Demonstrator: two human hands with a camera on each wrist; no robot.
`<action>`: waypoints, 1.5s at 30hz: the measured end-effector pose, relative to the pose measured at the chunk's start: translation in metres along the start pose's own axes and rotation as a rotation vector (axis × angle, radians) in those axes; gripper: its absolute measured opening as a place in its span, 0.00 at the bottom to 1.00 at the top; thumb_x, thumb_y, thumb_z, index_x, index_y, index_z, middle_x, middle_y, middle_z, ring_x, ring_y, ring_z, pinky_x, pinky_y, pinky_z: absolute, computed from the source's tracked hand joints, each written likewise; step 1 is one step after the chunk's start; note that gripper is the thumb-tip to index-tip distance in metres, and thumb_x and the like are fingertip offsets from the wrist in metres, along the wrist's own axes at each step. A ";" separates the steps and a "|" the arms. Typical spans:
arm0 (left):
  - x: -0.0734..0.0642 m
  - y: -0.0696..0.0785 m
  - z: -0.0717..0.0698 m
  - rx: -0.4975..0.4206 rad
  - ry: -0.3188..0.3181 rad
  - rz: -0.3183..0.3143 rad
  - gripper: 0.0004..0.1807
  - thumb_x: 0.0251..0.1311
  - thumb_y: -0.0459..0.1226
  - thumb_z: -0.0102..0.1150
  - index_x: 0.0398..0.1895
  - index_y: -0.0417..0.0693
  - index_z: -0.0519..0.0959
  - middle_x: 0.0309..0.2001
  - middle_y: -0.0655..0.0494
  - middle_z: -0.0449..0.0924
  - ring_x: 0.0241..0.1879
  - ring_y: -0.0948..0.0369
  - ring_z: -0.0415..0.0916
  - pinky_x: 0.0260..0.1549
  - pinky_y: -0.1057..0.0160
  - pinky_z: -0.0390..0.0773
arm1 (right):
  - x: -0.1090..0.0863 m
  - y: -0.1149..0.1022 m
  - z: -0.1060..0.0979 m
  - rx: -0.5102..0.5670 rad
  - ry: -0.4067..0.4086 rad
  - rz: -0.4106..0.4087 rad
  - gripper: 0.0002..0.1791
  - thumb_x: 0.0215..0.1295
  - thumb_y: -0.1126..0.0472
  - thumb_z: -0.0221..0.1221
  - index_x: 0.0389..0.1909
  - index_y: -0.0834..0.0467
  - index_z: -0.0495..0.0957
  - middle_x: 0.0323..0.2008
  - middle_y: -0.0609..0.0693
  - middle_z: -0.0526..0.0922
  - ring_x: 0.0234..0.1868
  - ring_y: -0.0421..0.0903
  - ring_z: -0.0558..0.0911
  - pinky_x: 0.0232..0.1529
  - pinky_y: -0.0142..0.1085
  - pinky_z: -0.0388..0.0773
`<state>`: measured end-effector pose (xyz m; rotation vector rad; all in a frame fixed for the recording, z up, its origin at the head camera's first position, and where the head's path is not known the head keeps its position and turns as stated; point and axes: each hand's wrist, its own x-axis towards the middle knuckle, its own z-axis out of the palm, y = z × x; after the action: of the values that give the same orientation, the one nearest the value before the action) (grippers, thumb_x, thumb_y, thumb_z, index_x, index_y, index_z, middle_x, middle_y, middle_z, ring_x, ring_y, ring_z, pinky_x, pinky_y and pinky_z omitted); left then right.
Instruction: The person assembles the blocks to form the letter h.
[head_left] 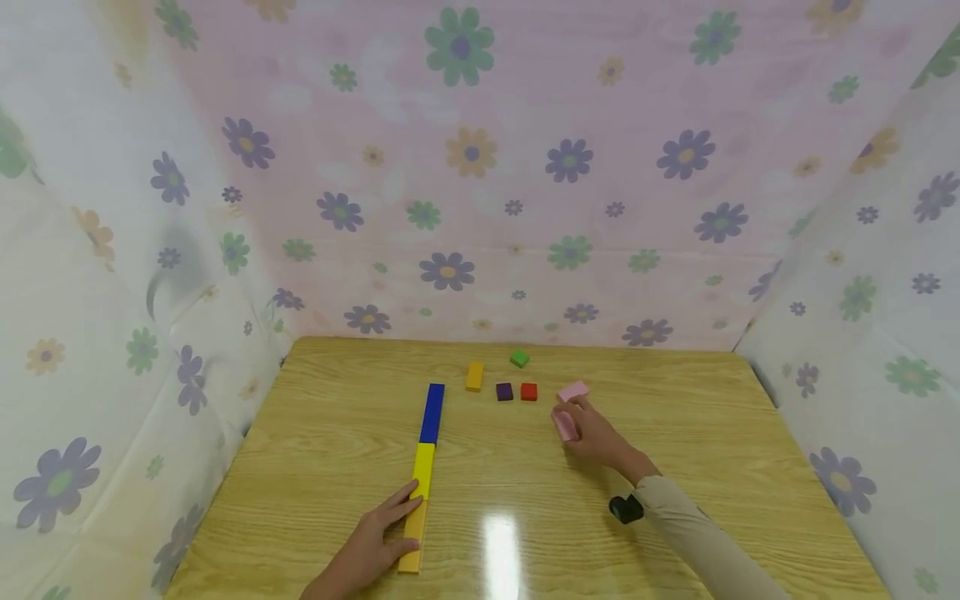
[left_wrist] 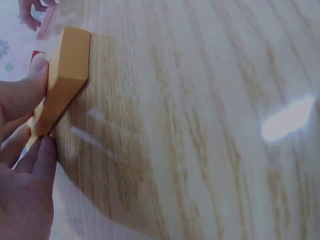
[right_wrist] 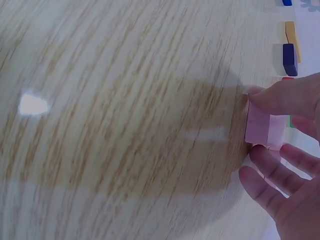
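A straight row on the table is made of a blue block [head_left: 432, 413], a yellow block [head_left: 423, 467] and an orange block [head_left: 412, 558]. My left hand [head_left: 367, 537] rests on the near part of this row. Its thumb lies on the orange block, while the fingertips touch around the seam with the yellow one. To the right, my right hand [head_left: 598, 437] pinches a pink block [right_wrist: 258, 122] between thumb and fingers, low at the tabletop. Just beyond those fingers lies a second pink block [head_left: 574, 390], angled to the held one.
Farther back lie a short orange block [head_left: 475, 376], a small green block [head_left: 519, 358], a dark purple block [head_left: 504, 392] and a red block [head_left: 528, 392]. A dark object [head_left: 626, 508] is beside the right sleeve. Flower-patterned cloth [head_left: 510, 275] encloses the wooden table's [head_left: 345, 417] back and sides.
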<state>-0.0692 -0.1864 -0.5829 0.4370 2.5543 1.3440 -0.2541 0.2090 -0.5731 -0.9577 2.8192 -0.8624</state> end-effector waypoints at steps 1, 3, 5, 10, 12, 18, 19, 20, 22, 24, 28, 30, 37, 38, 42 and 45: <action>0.000 0.000 0.000 0.000 0.000 0.002 0.33 0.56 0.45 0.64 0.65 0.42 0.69 0.71 0.51 0.55 0.67 0.45 0.55 0.59 0.46 0.64 | 0.000 -0.001 0.000 0.010 -0.007 0.004 0.32 0.50 0.69 0.68 0.58 0.65 0.70 0.53 0.63 0.69 0.40 0.51 0.73 0.35 0.40 0.72; 0.000 0.000 0.000 0.008 -0.002 0.006 0.33 0.56 0.45 0.64 0.65 0.42 0.69 0.71 0.51 0.55 0.67 0.45 0.55 0.59 0.46 0.64 | -0.001 -0.002 -0.001 0.029 -0.024 0.008 0.31 0.51 0.69 0.67 0.58 0.66 0.70 0.54 0.64 0.69 0.43 0.53 0.74 0.38 0.43 0.74; 0.000 0.000 0.000 0.019 -0.002 0.010 0.34 0.56 0.46 0.63 0.65 0.42 0.69 0.71 0.51 0.56 0.67 0.45 0.56 0.59 0.48 0.65 | -0.002 -0.003 -0.002 0.046 -0.037 0.006 0.30 0.52 0.69 0.67 0.58 0.66 0.70 0.55 0.65 0.70 0.46 0.55 0.74 0.40 0.45 0.74; 0.000 0.000 0.000 0.017 0.001 0.022 0.34 0.56 0.46 0.64 0.64 0.41 0.70 0.71 0.50 0.56 0.67 0.45 0.56 0.59 0.50 0.66 | -0.003 -0.002 -0.001 0.051 -0.033 -0.004 0.27 0.53 0.67 0.68 0.55 0.66 0.72 0.54 0.64 0.72 0.42 0.51 0.74 0.36 0.40 0.73; 0.000 0.000 0.000 0.013 -0.002 0.021 0.34 0.56 0.46 0.64 0.64 0.41 0.69 0.71 0.50 0.56 0.67 0.45 0.55 0.59 0.50 0.65 | -0.003 -0.001 0.000 0.066 -0.021 0.005 0.26 0.53 0.65 0.68 0.54 0.66 0.74 0.53 0.63 0.73 0.40 0.49 0.73 0.35 0.38 0.72; -0.002 -0.001 0.000 0.012 -0.010 -0.009 0.34 0.57 0.46 0.63 0.65 0.42 0.69 0.72 0.52 0.55 0.68 0.45 0.54 0.59 0.45 0.63 | -0.006 -0.002 0.002 0.116 -0.015 0.062 0.26 0.52 0.62 0.70 0.52 0.65 0.75 0.47 0.57 0.74 0.31 0.42 0.71 0.29 0.31 0.71; -0.002 -0.002 0.000 0.012 -0.010 -0.012 0.33 0.57 0.46 0.64 0.65 0.43 0.69 0.72 0.52 0.55 0.68 0.45 0.54 0.59 0.45 0.63 | -0.007 -0.003 0.001 0.126 -0.015 0.071 0.26 0.52 0.62 0.70 0.52 0.65 0.75 0.46 0.57 0.74 0.29 0.41 0.70 0.28 0.31 0.71; -0.003 -0.002 0.001 0.014 -0.007 -0.007 0.33 0.57 0.46 0.64 0.65 0.43 0.69 0.72 0.52 0.55 0.68 0.44 0.54 0.58 0.45 0.63 | -0.008 -0.004 0.001 0.135 -0.012 0.077 0.26 0.52 0.62 0.70 0.51 0.65 0.76 0.46 0.57 0.74 0.28 0.41 0.70 0.27 0.31 0.71; -0.003 -0.003 0.001 0.021 -0.001 -0.002 0.33 0.56 0.46 0.64 0.65 0.43 0.70 0.71 0.52 0.55 0.68 0.45 0.55 0.58 0.45 0.64 | -0.009 -0.006 0.000 0.160 -0.004 0.082 0.26 0.51 0.63 0.70 0.51 0.66 0.75 0.45 0.57 0.74 0.27 0.40 0.71 0.26 0.31 0.71; -0.003 -0.003 0.001 0.028 0.005 0.007 0.34 0.56 0.47 0.63 0.65 0.43 0.70 0.71 0.52 0.56 0.67 0.45 0.55 0.58 0.46 0.64 | -0.010 -0.009 -0.001 0.197 0.006 0.073 0.25 0.51 0.64 0.70 0.50 0.67 0.75 0.44 0.57 0.73 0.26 0.39 0.72 0.25 0.31 0.72; -0.003 -0.003 0.001 0.034 0.010 0.016 0.35 0.56 0.50 0.63 0.65 0.43 0.70 0.71 0.52 0.56 0.67 0.46 0.56 0.58 0.47 0.65 | -0.013 -0.017 -0.003 0.241 0.023 0.022 0.26 0.51 0.66 0.70 0.50 0.69 0.74 0.43 0.57 0.72 0.24 0.37 0.74 0.24 0.31 0.75; -0.003 -0.003 0.001 0.033 0.009 0.019 0.35 0.56 0.50 0.62 0.65 0.43 0.70 0.71 0.52 0.56 0.67 0.46 0.56 0.58 0.48 0.66 | -0.014 -0.021 -0.005 0.250 0.017 0.016 0.25 0.52 0.66 0.69 0.51 0.69 0.74 0.44 0.57 0.72 0.24 0.36 0.74 0.25 0.31 0.75; -0.001 -0.002 0.002 0.039 0.014 0.028 0.34 0.56 0.47 0.63 0.64 0.42 0.70 0.71 0.52 0.57 0.67 0.46 0.56 0.59 0.49 0.66 | -0.017 -0.040 -0.010 0.278 -0.018 0.052 0.26 0.53 0.64 0.69 0.53 0.67 0.74 0.45 0.56 0.72 0.28 0.38 0.76 0.29 0.31 0.78; -0.001 -0.002 0.002 0.042 0.014 0.029 0.33 0.56 0.46 0.63 0.64 0.42 0.70 0.71 0.52 0.57 0.67 0.46 0.56 0.59 0.49 0.65 | -0.017 -0.042 -0.010 0.283 -0.015 0.044 0.26 0.53 0.64 0.69 0.53 0.68 0.74 0.45 0.56 0.73 0.28 0.39 0.76 0.28 0.31 0.78; 0.000 0.001 0.002 0.037 0.009 0.025 0.33 0.56 0.44 0.64 0.65 0.41 0.69 0.71 0.51 0.56 0.67 0.46 0.56 0.59 0.48 0.65 | -0.019 -0.053 -0.011 0.286 -0.005 0.006 0.25 0.53 0.65 0.69 0.52 0.68 0.75 0.44 0.55 0.73 0.28 0.42 0.77 0.28 0.31 0.78; 0.000 0.002 0.001 0.031 0.009 0.019 0.33 0.56 0.43 0.65 0.65 0.41 0.69 0.71 0.51 0.56 0.67 0.46 0.55 0.59 0.47 0.65 | -0.020 -0.061 -0.011 0.292 -0.010 -0.008 0.25 0.53 0.66 0.69 0.52 0.67 0.75 0.45 0.54 0.73 0.29 0.45 0.77 0.29 0.31 0.78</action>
<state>-0.0689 -0.1842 -0.5817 0.4634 2.5878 1.3171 -0.2063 0.1858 -0.5347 -0.9260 2.5824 -1.2229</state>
